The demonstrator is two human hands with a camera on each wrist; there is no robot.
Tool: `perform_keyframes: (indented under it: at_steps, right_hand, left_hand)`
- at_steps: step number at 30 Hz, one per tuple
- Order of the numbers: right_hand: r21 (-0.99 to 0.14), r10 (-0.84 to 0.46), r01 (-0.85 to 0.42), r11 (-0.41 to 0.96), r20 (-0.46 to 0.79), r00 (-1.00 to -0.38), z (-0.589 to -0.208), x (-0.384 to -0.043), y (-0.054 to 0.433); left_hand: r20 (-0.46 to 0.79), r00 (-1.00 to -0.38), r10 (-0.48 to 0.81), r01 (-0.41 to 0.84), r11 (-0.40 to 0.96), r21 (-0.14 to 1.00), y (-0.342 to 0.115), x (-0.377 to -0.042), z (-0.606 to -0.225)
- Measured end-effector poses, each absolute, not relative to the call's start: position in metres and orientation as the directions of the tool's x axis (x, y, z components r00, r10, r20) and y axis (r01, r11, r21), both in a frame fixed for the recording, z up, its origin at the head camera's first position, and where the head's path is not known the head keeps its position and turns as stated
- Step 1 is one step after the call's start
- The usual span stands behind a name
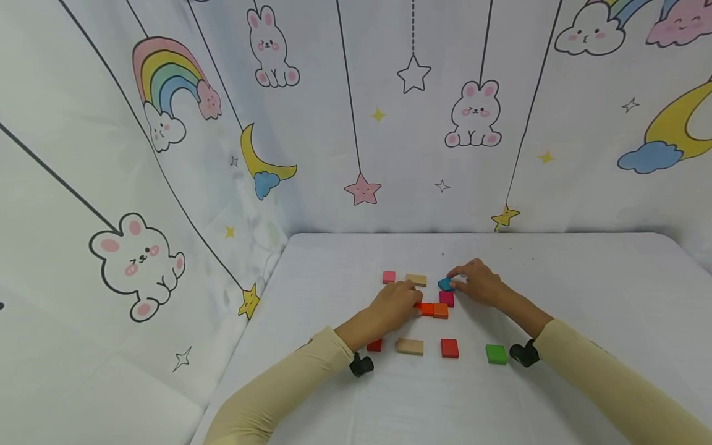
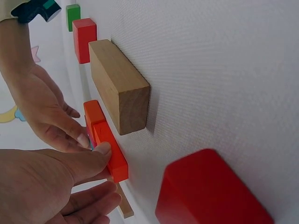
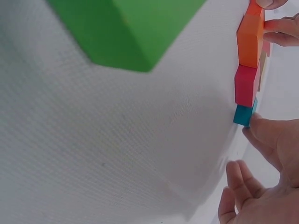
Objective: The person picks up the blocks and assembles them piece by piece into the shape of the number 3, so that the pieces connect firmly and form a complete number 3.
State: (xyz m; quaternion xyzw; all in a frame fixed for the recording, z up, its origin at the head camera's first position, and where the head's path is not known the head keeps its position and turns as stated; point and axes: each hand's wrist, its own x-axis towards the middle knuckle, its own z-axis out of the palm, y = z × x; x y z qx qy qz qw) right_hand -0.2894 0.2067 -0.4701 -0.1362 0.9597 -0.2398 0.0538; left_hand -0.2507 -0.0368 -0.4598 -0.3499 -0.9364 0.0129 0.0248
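My left hand (image 1: 396, 306) pinches a bright red-orange block (image 2: 111, 151) between thumb and fingers. That block lies end to end with an orange block (image 1: 440, 311). On the right, my right hand (image 1: 479, 283) pinches a small blue block (image 1: 445, 284) by thumb and forefinger, its other fingers spread in the right wrist view. The blue block sits tilted at the far side of a crimson block (image 1: 447, 299), which adjoins the orange one. Just beyond my left hand are a pink block (image 1: 389, 277) and a plain wooden block (image 1: 416, 280).
Nearer me, a row holds a red block (image 1: 374, 345) partly behind my left wrist, a wooden block (image 1: 410, 347), another red block (image 1: 449, 348) and a green block (image 1: 496, 354). The white table (image 1: 601, 296) meets a printed curtain (image 1: 423, 167) at the back.
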Motion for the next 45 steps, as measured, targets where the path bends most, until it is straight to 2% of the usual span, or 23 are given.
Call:
perform_keyframes:
  at_steps: [34, 45]
  right_hand:
    - [-0.482, -0.311, -0.255, 0.838, -0.037, -0.950, -0.4638, -0.2840, 0.2040]
    - [-0.472, -0.305, -0.279, 0.836, 0.023, -0.952, -0.4658, -0.2916, 0.2006]
  left_hand:
    - [0.041, -0.751, 0.659, 0.657, 0.752, -0.054, -0.0364, -0.2524, -0.4627]
    - [0.026, -0.758, 0.652, 0.650, 0.758, -0.055, -0.0360, -0.2535, -0.4643]
